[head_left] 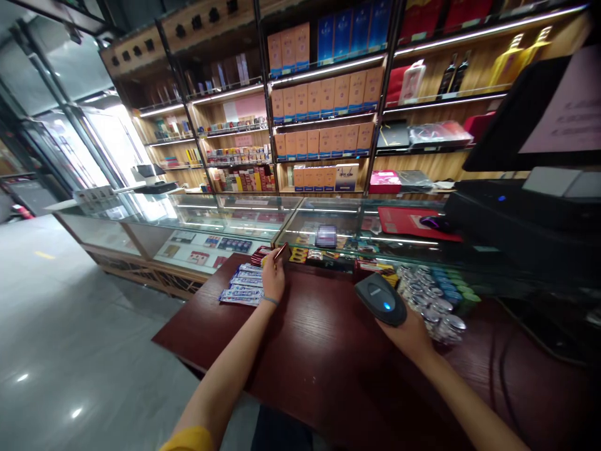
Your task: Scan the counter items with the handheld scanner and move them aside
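Observation:
My left hand [273,275] is closed on a small dark red packet [282,252], held up near the far edge of the dark red table [319,338]. What is printed on the packet is too small to read. Beside that hand lie several blue-and-white wrapped sticks [244,285] in a row, and a stack of red packets [261,255] sits just behind it. In my right hand [408,332] is a black barcode scanner [379,299] with a blue light lit on top. The scanner is raised above the table, its front end pointing left and away from me.
Several clear jars with silver lids [441,310] and green tins [462,291] stand right of the scanner. A glass display counter [225,216] runs behind the table. At the right are a dark monitor [521,113], a red mat [408,222] and a mouse [429,222]. Boxes fill the shelves [323,119].

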Tool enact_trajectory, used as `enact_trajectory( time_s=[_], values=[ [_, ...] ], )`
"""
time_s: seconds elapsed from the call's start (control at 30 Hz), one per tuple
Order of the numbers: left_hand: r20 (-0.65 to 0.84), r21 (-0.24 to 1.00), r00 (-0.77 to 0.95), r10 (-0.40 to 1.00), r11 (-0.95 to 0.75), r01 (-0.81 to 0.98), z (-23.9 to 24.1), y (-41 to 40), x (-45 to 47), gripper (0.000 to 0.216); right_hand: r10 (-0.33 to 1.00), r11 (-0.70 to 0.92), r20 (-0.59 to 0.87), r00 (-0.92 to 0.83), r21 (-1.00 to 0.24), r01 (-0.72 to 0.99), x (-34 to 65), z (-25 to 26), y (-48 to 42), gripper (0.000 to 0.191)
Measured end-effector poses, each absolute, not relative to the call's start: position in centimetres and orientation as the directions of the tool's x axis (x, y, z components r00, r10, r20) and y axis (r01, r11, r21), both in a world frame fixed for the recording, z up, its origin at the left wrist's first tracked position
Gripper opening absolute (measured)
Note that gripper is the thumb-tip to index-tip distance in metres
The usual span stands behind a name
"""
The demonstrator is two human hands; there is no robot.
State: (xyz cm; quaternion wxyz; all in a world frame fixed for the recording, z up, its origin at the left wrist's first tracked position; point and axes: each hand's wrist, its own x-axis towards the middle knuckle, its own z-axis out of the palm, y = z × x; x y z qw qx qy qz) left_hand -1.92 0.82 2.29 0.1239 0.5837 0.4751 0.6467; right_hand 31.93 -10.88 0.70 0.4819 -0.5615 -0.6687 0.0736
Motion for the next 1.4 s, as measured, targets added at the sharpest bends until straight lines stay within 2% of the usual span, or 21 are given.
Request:
enact_trajectory(
  time_s=[0.07,0.13,0.27,0.47,0.6,0.8,0.97,1.13,1.2,1.33,1.4],
  values=[
    [0.528,0.846,-0.411,0.743,-0.501,0.183,2.1,0.6,0.4,0.033,0.823,0.365,0.563,0.075,-0.626,0.689,32.2,1.0,-10.6,0.047],
    [0.392,0.881,-0.451,0.802,-0.469,-0.068,1.8,0.4,2.7,0.034,0.814,0.384,0.579,0.047,-0.597,0.705,32.5,1.4,-10.4,0.046],
    [0.150,0.806,-0.358,0.922,-0.324,-0.496,0.8,-0.3,6.5,0.036,0.768,0.446,0.639,-0.035,-0.496,0.745,33.0,2.2,-10.6,0.041],
    [-0.005,0.665,-0.196,0.981,-0.144,-0.733,-0.3,-1.5,8.6,0.033,0.716,0.488,0.683,-0.145,-0.341,0.804,34.1,3.1,-11.2,0.042],
    [-0.059,0.617,-0.150,0.987,-0.082,-0.783,-0.9,-1.5,8.1,0.027,0.716,0.470,0.684,-0.143,-0.320,0.823,34.0,3.1,-11.9,0.042],
    [-0.058,0.635,-0.146,0.988,-0.076,-0.769,-1.3,-1.0,7.0,0.029,0.741,0.463,0.655,-0.146,-0.341,0.818,32.3,2.4,-12.8,0.043],
    [-0.057,0.651,-0.170,0.984,-0.092,-0.754,-1.3,-0.8,6.6,0.029,0.856,0.332,0.509,-0.085,-0.417,0.846,31.2,2.3,-13.3,0.044],
    [-0.059,0.632,-0.172,0.983,-0.097,-0.769,-1.2,-0.7,6.5,0.030,0.897,0.270,0.439,-0.053,-0.449,0.852,30.7,2.8,-13.6,0.051],
    [-0.051,0.644,-0.177,0.983,-0.103,-0.758,-1.3,-0.6,6.4,0.030,0.897,0.277,0.436,-0.073,-0.427,0.861,30.7,2.7,-13.6,0.049],
    [0.011,0.748,-0.186,0.982,-0.132,-0.651,-1.6,-0.6,6.3,0.024,0.884,0.324,0.438,-0.164,-0.320,0.890,30.9,2.3,-13.5,0.032],
    [0.028,0.781,-0.182,0.983,-0.135,-0.609,-1.7,-0.6,6.2,0.022,0.879,0.328,0.441,-0.180,-0.289,0.899,31.0,2.1,-13.5,0.032]
  ],
)
